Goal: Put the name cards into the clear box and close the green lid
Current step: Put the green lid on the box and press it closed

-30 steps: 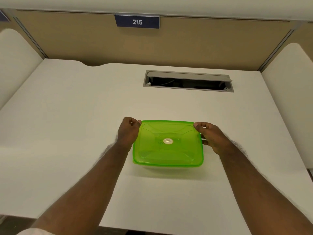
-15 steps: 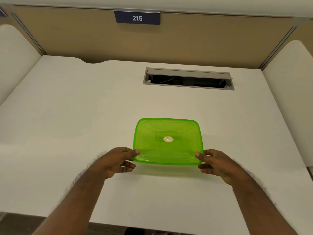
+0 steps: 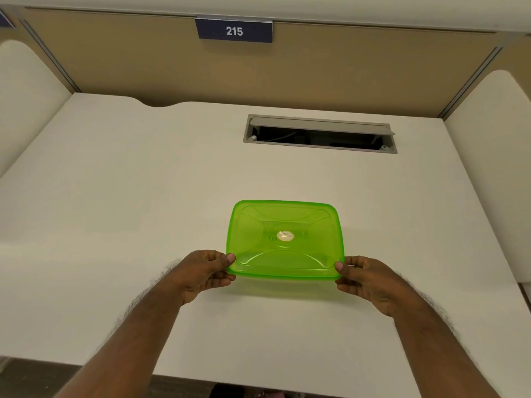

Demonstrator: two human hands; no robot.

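Translucent green rectangular plastic lid point(image 3: 284, 239) sits on the clear box, cards not discernible. Left hand point(image 3: 201, 272) and right hand point(image 3: 366, 280) fingers pinch lid's near corners; likely only final sealing left.

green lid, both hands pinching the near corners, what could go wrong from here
1. The left hand and right hand press only the near corners of the green lid; the far edge may not be seated, so it could pop up.
2. The box under the lid is barely visible, and no name cards show through it, so it may get closed without them.
3. The box sits loose on the smooth desk and could slide under pressing.
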